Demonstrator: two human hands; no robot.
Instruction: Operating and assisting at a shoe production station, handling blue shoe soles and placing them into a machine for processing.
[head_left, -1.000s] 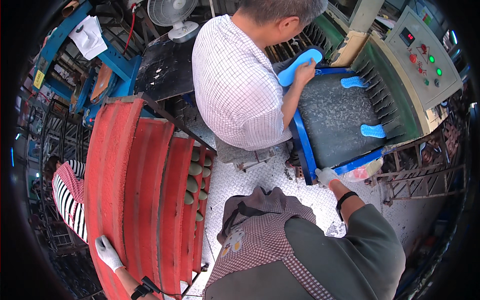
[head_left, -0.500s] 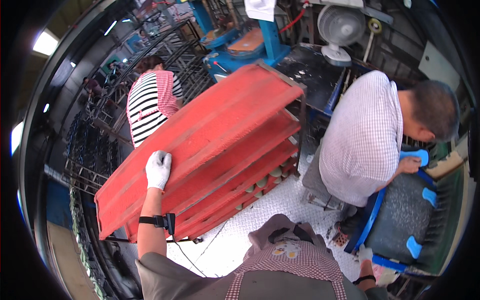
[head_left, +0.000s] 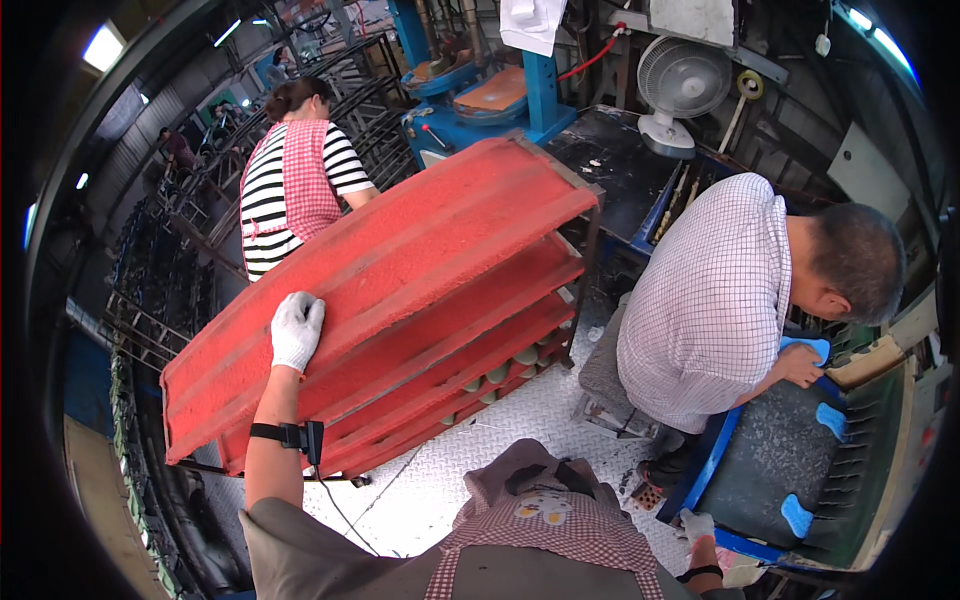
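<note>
My left hand (head_left: pixel 297 332), in a white glove, lies on the top shelf of a red tiered rack (head_left: pixel 420 245). Its slightly bent fingers rest on the red surface and hold nothing. At the lower right, my right hand (head_left: pixel 697 525), gloved too, touches the near corner of a blue-edged table (head_left: pixel 745 546) with a dark top. How its fingers are bent is too small to make out. Two blue sole-shaped pieces, one near (head_left: pixel 796 516) and one farther off (head_left: pixel 831 421), lie on that dark top. Greenish rounded pieces (head_left: pixel 497 374) show between the rack's lower shelves.
A seated co-worker in a checked shirt (head_left: pixel 700 300) holds another blue piece (head_left: pixel 806 349) across the blue-edged table. Behind the rack stands a person in a striped shirt (head_left: pixel 290 190). A white fan (head_left: pixel 684 85) and blue machinery (head_left: pixel 543 95) are at the back. Patterned metal floor (head_left: pixel 430 490) lies below.
The whole view has shifted, so most things sit farther left. The person in stripes has straightened up. My left hand stays on the red shelf, and my right hand stays at the table corner.
</note>
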